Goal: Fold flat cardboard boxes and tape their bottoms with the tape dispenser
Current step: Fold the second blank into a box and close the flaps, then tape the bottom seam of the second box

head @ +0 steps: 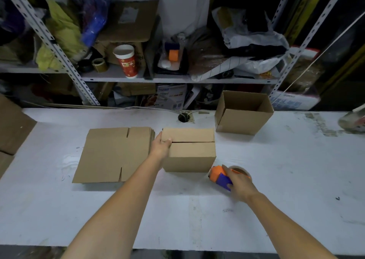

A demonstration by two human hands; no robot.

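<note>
A folded cardboard box (191, 152) stands upside down in the middle of the white table (276, 179), its two bottom flaps closed with a bare seam between them. My left hand (162, 146) holds its left edge, thumb on the top flap. Just right of the box's front corner lies the orange and purple tape dispenser (221, 176) on the table, and my right hand (240, 183) grips its handle. A stack of flat cardboard boxes (114, 154) lies to the left of the folded box.
An erected box (244, 113) with its top open stands at the back right. More cardboard (11, 126) overhangs the table's left edge. A cable hole (184, 117) sits behind the folded box. Cluttered metal shelves (158, 78) rise behind the table.
</note>
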